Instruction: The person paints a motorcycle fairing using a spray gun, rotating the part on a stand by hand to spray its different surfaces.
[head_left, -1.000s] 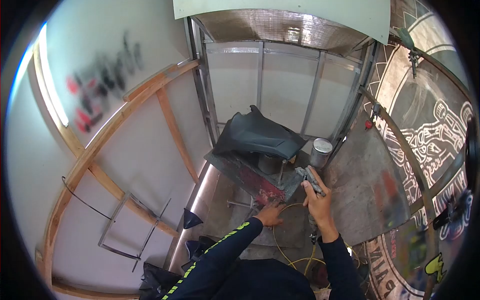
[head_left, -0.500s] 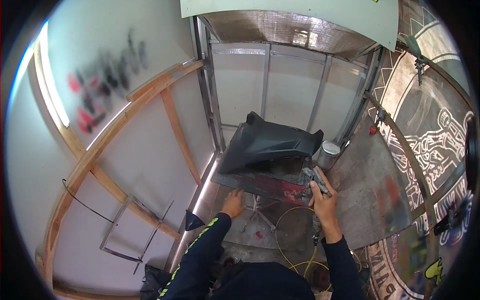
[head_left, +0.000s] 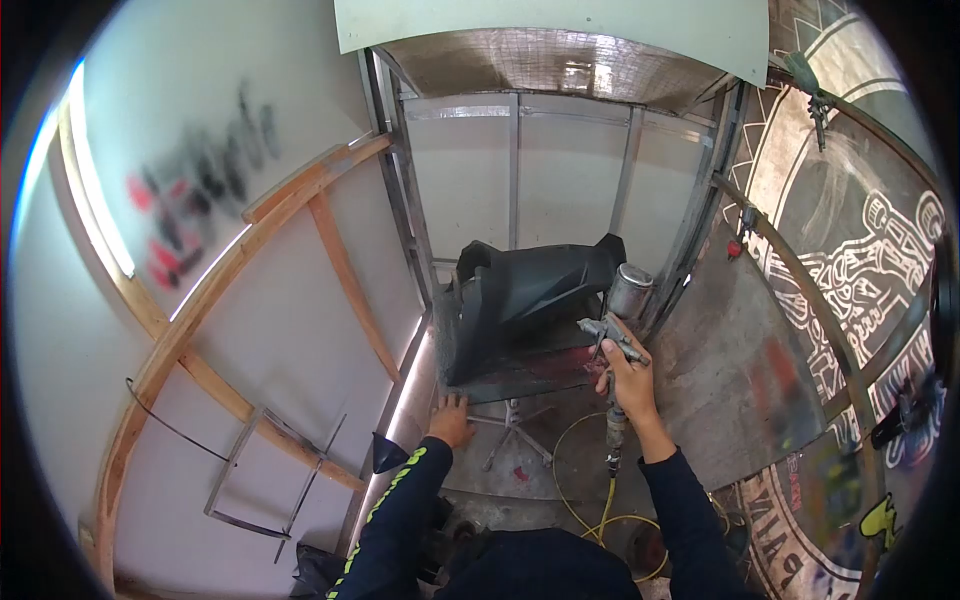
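A dark grey molded panel (head_left: 535, 285) rests on a flat board (head_left: 530, 372) with red and dark paint stains, above a stand with spread legs (head_left: 513, 436). My left hand (head_left: 450, 420) is at the board's near left edge, fingers apart and pointing forward, with nothing in it. My right hand (head_left: 628, 375) is wrapped round a metal spray gun (head_left: 610, 338), right of the board. The gun has a silver cup (head_left: 630, 290) above it and a yellow hose (head_left: 608, 505) running down from its handle.
White walls with timber framing (head_left: 225, 260) stand on the left, with a thin metal frame (head_left: 240, 470) against them. Another spray gun (head_left: 819, 115) hangs from a rail at the upper right. A painted black-and-white panel (head_left: 890, 260) covers the right side.
The panel and board have turned, and the panel's raised end now faces left. My left hand has moved from the board's near right part to its left edge. The gun remains in my right hand.
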